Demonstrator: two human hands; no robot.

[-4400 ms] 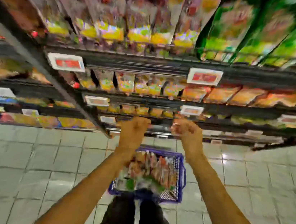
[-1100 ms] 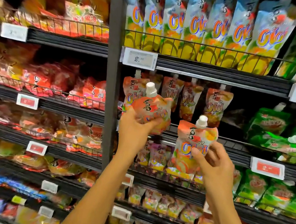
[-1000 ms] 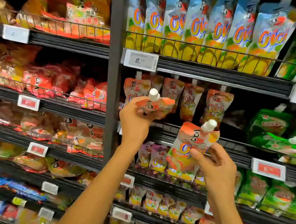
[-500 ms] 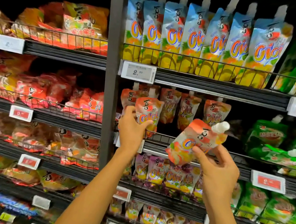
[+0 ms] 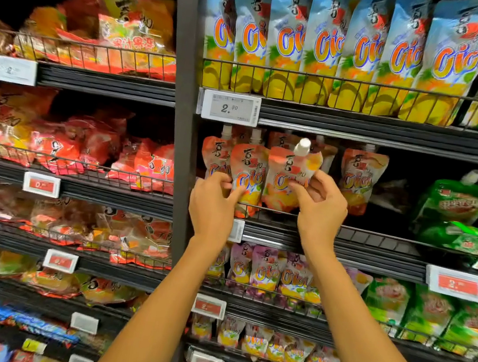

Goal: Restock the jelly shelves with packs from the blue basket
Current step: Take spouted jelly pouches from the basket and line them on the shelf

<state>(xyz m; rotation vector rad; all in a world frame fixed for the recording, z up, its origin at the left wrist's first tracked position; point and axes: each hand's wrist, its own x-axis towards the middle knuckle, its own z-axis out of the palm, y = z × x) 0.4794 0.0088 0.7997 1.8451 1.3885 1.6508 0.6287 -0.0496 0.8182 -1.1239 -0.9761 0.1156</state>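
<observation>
In a shop aisle, close in front of the viewer, black shelves (image 5: 375, 127) fill the whole view, split into two bays by an upright post (image 5: 180, 112). In the left bay, red and orange bags (image 5: 63, 142) lie heaped behind wire rails (image 5: 66, 50) on several levels. In the right bay, the top level carries a tight row of tall blue pouches (image 5: 352, 47), upright. Green packs (image 5: 453, 203) fill the right side of the levels beneath. Purple pouches (image 5: 265, 272) stand in a row one level below the hands, with smaller, blurred pouches lower down.

On the middle level of the right bay, just right of the post, stands a row of orange pouches with white spouts. The first pouch (image 5: 214, 154) is nearest the post. A far pouch (image 5: 356, 178) stands apart to the right, beside a dark gap.

Two bare arms reach up from the bottom edge. The left hand (image 5: 213, 204) pinches the lower part of the second pouch (image 5: 246, 175), thumb on its face, fingers curled at its left edge. The right hand (image 5: 319, 209) pinches the right edge of the third pouch (image 5: 288, 178), which leans slightly right and touches the second. Both pouches' lower edges reach the shelf's front lip; whether they rest on it I cannot tell.

The third pouch's white cap (image 5: 302, 146) points up. A white tag (image 5: 230, 107) reading 2.50 hangs above the row; a red tag (image 5: 455, 283) sits lower right.
</observation>
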